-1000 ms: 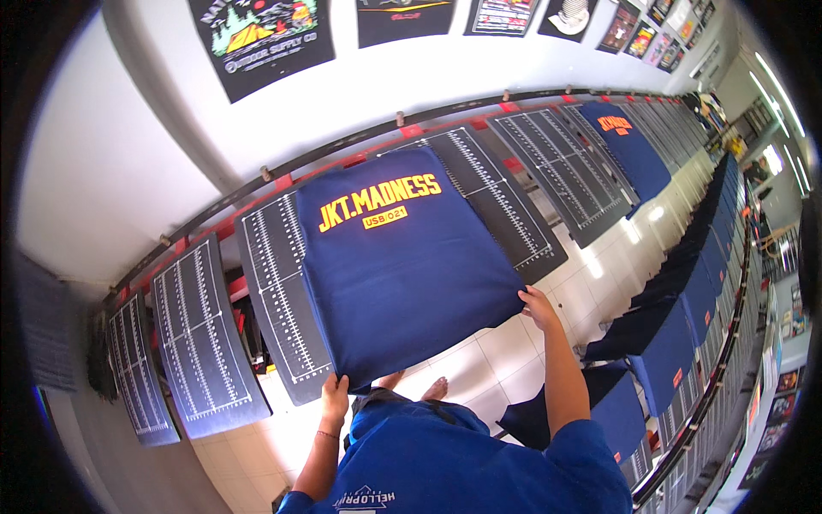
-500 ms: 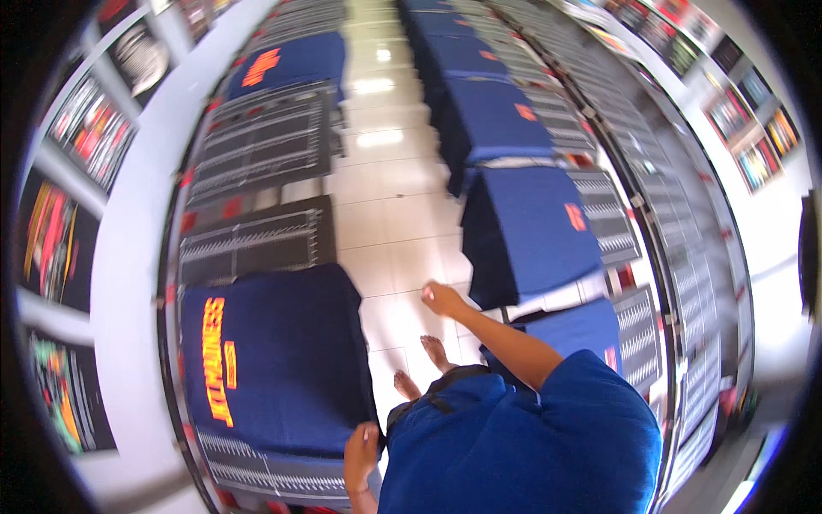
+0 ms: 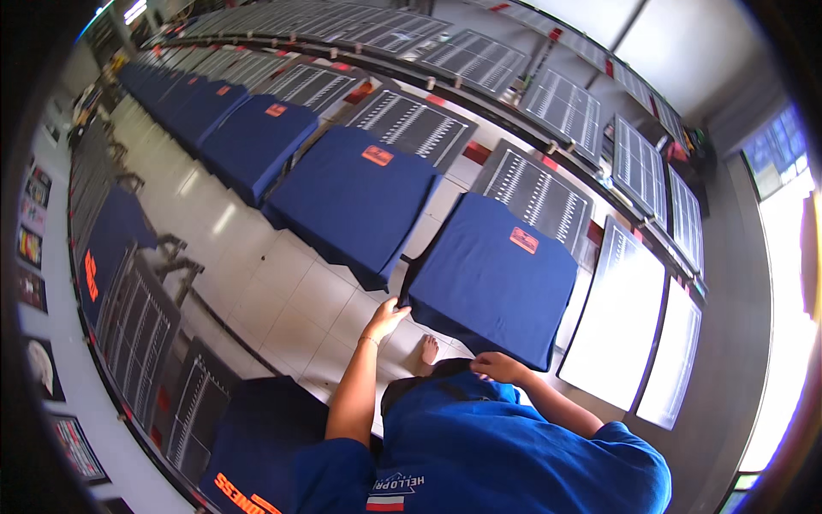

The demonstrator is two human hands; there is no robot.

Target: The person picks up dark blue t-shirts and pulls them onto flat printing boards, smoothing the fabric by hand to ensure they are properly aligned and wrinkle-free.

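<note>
You have two hands out: your left hand [image 3: 384, 319] and right hand [image 3: 499, 367] touch one navy shirt [image 3: 492, 278]; beyond your left hand, two more orange-labelled navy shirts [image 3: 351, 201] are countable.

Single head camera looks steeply down, close over the shirt-covered boards [image 3: 492, 278]

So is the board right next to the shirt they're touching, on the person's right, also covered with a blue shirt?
No: the board to the right of the blue shirt is bare and pale, with no shirt on it.

Both hands [image 3: 385, 319] [image 3: 499, 367] grip the navy shirt's [image 3: 495, 278] near edge on its board.
</note>
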